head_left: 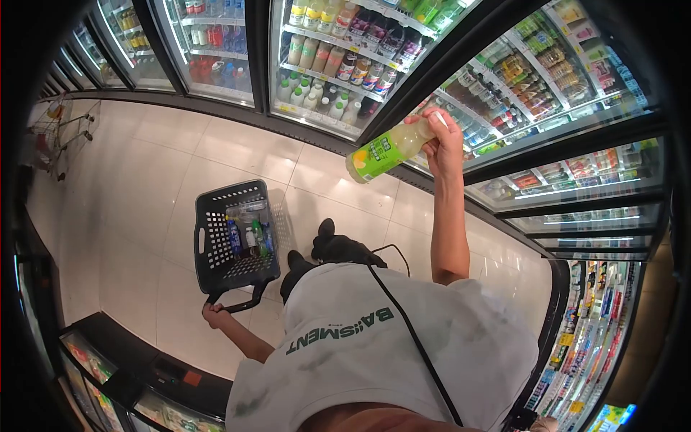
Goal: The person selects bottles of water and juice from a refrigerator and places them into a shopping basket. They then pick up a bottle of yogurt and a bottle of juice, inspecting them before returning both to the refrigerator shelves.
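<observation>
My right hand [443,140] is closed around the neck of a drink bottle [389,151] with pale yellow-green liquid and a green label. The bottle is tilted, its base pointing to the lower left, in front of the glass fridge doors. Down on the left, my left hand [214,315] grips the handle of a dark shopping basket [204,277]. Inside the basket lie several bottles [252,237], among them blue, green and white ones. The cap end of the held bottle is partly hidden by my fingers.
Glass-door drink fridges [338,65] line the far side and the right, stocked with bottles. Pale floor tiles [151,187] lie between them and me. A wire shopping cart [65,133] stands at the far left. Low chiller cabinets [144,381] border the lower left.
</observation>
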### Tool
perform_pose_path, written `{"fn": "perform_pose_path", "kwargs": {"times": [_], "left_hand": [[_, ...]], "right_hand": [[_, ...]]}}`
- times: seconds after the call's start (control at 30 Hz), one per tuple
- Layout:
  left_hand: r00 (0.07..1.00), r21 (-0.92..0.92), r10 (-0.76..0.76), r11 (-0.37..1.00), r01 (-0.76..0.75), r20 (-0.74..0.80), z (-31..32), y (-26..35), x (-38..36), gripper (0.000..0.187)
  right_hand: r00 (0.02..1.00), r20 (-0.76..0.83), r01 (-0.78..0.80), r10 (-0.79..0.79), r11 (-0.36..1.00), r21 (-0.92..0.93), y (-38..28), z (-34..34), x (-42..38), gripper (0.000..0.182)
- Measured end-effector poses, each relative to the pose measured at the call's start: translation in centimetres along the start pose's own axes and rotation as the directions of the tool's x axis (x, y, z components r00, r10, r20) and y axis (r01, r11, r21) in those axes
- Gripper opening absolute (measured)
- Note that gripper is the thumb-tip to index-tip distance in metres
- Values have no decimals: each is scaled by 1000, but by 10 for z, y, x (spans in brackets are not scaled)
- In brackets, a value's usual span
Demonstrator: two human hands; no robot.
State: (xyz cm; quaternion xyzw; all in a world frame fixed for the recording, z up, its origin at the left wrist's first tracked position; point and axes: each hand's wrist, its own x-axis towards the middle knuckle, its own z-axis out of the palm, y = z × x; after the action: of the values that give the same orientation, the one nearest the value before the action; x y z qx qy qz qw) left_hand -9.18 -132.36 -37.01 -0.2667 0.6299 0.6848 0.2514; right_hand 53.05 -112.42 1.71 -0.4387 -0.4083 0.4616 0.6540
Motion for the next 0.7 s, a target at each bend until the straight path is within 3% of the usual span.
{"fn": "perform_pose_path", "kwargs": {"times": [0.23,0.27,0.33,0.4,0.43,0.47,0.5,0.57,0.6,0.63,0.67,0.7], "left_hand": [[984,-57,-6,998,-5,-178,2,-36,-62,15],[987,-49,-6,999,-2,-161,5,-37,-67,16],[996,-1,82,997,-82,42,-6,-48,-50,17],[999,45,-17,999,15,38,-15,-51,-13,17],[977,344,174,916,-205,119,-18,-42,-22,20],[912,716,404,658,-234,-74,-2,-32,-26,38],[760,931,596,362,34,-259,20,-16,-51,63],[733,947,676,283,-154,-83,69,16,-112,79],[798,795,580,403,-453,161,91,24,-100,79],[715,676,585,349,-649,384,122,19,-89,73],[612,468,487,395,-790,623,160,18,-133,71],[506,309,322,502,-808,800,195,18,-215,67]], "right_hand": [[1000,-23,18,-19,1000,-18,-5,-34,25,22],[999,-32,22,-22,1000,-20,-5,-40,30,22],[999,0,48,-48,997,-53,-4,-52,37,22],[996,6,87,-87,988,-124,1,-57,43,21],[996,29,87,-84,988,-124,1,-58,49,21],[996,49,83,-77,989,-125,3,-59,52,21],[996,65,73,-65,989,-129,6,-59,54,21],[992,111,68,-58,994,-86,15,-53,61,23],[988,140,77,-58,988,-136,22,-50,65,22],[983,177,84,-51,979,-185,31,-47,70,22],[974,220,97,-45,968,-231,38,-41,75,21],[970,243,76,-14,966,-247,39,-31,77,22]]}}
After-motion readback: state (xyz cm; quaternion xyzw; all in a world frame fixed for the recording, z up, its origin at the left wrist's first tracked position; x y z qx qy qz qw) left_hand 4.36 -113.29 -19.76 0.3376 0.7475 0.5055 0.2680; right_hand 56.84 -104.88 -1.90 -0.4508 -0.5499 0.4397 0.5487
